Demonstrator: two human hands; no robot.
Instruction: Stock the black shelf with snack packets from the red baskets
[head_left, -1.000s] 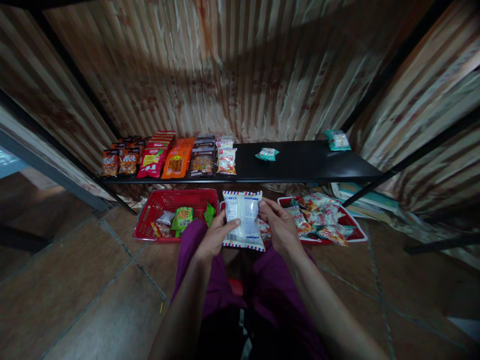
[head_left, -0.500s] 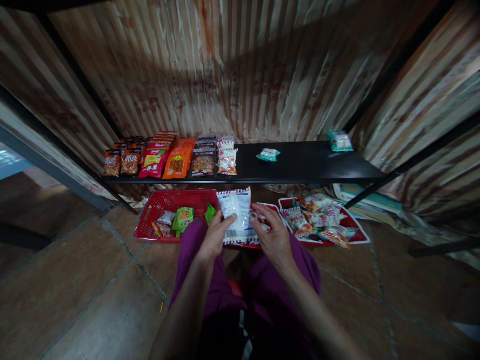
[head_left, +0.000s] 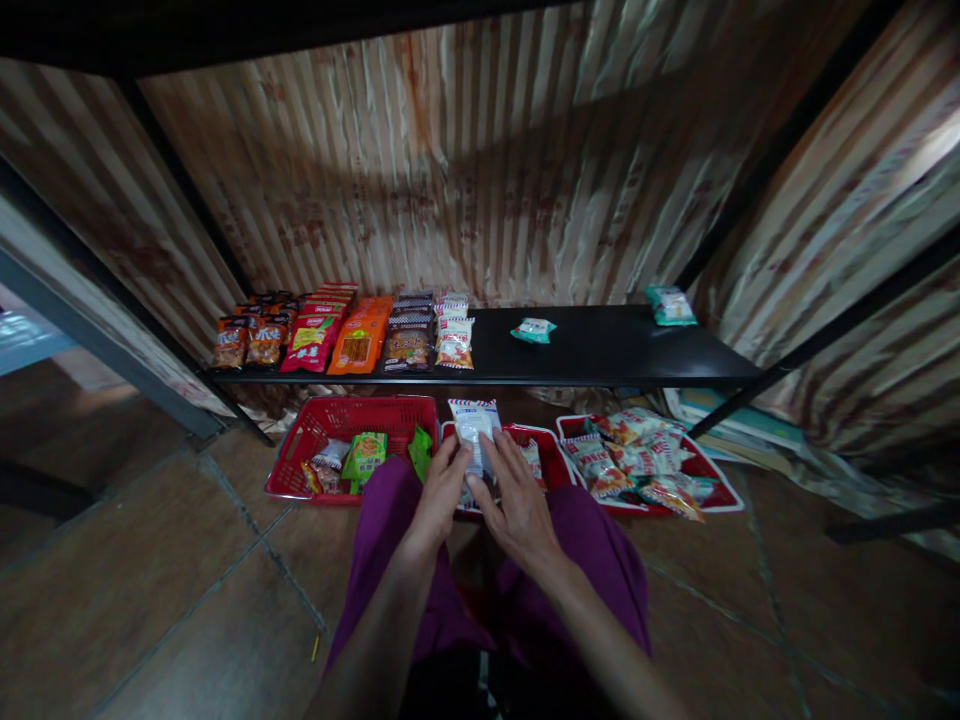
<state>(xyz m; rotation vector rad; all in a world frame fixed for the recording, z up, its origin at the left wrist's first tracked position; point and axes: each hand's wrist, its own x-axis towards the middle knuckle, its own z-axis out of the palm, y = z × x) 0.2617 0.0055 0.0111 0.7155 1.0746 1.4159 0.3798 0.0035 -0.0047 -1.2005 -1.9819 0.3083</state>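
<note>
A white snack bag point(head_left: 474, 420) with a red-and-blue striped edge is held upright over my lap, its printed back towards me. My left hand point(head_left: 439, 495) is closed on the bag's left side, thumb on the near face. Across the right part of that face lies my right hand point(head_left: 519, 500), fingers stretched out and thumb apart, touching the bag; the two hands hide its lower part. Just behind, a red basket point(head_left: 559, 465) holds similar bags, partly covered by my right hand.
Rows of snack packs point(head_left: 362, 335) fill the left of a black shelf point(head_left: 600, 345). Two teal-and-white packs point(head_left: 534, 330) lie farther right. Below, a left red basket point(head_left: 300, 450) holds green packs, and a white-rimmed basket point(head_left: 731, 490) holds several snack bags. Black posts point(head_left: 817, 335) frame the shelf.
My right hand has moved left from beside the bag onto its face, fingers now flatter. My left hand still holds the bag. The view has tilted slightly up.
</note>
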